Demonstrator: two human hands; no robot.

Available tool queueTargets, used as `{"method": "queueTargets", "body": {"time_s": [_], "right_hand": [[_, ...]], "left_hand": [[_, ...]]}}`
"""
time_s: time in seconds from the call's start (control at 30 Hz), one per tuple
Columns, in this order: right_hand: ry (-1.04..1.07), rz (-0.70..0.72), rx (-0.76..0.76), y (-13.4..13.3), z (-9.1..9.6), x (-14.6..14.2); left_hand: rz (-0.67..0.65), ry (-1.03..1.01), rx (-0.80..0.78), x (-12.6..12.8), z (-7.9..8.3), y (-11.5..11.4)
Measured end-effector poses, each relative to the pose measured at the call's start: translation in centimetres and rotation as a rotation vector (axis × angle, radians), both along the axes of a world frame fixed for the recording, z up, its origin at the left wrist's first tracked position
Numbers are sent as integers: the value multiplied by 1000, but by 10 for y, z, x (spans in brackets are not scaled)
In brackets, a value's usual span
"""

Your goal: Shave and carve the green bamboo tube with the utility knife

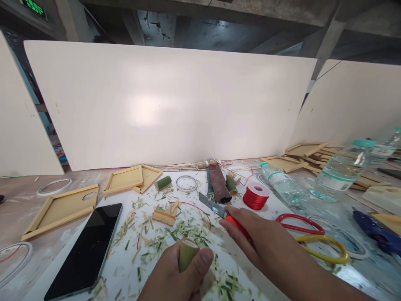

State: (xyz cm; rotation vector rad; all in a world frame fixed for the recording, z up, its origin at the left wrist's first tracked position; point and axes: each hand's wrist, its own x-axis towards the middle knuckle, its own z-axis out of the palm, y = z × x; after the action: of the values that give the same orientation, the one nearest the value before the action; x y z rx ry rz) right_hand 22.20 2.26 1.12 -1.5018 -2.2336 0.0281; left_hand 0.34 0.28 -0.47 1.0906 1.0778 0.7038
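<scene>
My left hand is closed around a short green bamboo piece at the bottom centre, its cut end facing away from me. My right hand grips a red-handled utility knife, with the metal blade pointing up and left, a little beyond the bamboo and apart from it. Green and pale bamboo shavings are scattered over the white sheet under both hands.
A black phone lies at left, beside wooden frames. A red wire spool, sandpaper, tape rings, water bottles, red and yellow scissors and a blue glue gun lie around. White boards stand behind.
</scene>
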Motion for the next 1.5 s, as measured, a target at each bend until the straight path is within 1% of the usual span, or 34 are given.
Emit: {"method": "queueTargets", "body": {"time_s": [0.03, 0.1, 0.2, 0.3, 0.37, 0.43, 0.5, 0.57, 0.63, 0.7, 0.77, 0.9, 1.0, 1.07, 1.13, 1.2, 1.27, 1.3, 1.37, 1.4, 1.5], "right_hand": [[14, -14, -12, 3, 1, 2], [26, 19, -65, 4, 6, 4], [43, 152, -184, -2, 16, 2], [13, 278, -313, -9, 22, -3], [-21, 317, -344, -11, 20, -8], [-58, 311, -306, -10, 15, -13], [-89, 266, -251, -9, 8, -17], [-91, 198, -215, -7, 3, -18], [-56, 121, -185, -5, 2, -16], [-10, 60, -157, -1, 4, -10], [25, 38, -141, 3, 9, -5], [70, 65, -136, 9, 19, -2], [93, 66, -127, 8, 21, 1], [100, 50, -125, 1, 17, 6], [104, 35, -126, -9, 8, 15], [113, 31, -102, -23, -2, 25], [156, 19, -3, -38, -9, 32], [177, 20, 34, -45, -11, 33], [233, 29, 95, -59, -13, 32], [266, 34, 114, -66, -14, 29], [364, 34, 152, -81, -22, 16]], "left_hand": [[-23, -40, -9, -1, -3, 1], [-48, -99, -5, -4, -8, 4], [-85, -119, 11, -10, -12, 9], [-134, -190, -2, -13, -10, 11], [-118, -291, -27, -13, -7, 12], [-125, -319, -54, -10, -2, 13], [-148, -243, -59, -7, 0, 13], [-114, -141, -52, -5, 1, 12], [-66, -65, -33, -4, -1, 11], [-77, -10, 4, -4, -3, 11], [-115, -63, 3, -5, -4, 12], [-164, -353, -129, -5, -7, 14], [-184, -423, -164, -4, -10, 13], [-178, -441, -147, -6, -9, 11], [-169, -390, -100, -9, -5, 7], [-178, -248, -40, -13, 1, 1], [-188, -120, -6, -16, 11, -6], [-185, -117, -34, -18, 16, -11], [-150, -174, -72, -20, 27, -21], [-110, -188, -92, -20, 32, -27], [-72, -180, -80, -19, 45, -48]]}}
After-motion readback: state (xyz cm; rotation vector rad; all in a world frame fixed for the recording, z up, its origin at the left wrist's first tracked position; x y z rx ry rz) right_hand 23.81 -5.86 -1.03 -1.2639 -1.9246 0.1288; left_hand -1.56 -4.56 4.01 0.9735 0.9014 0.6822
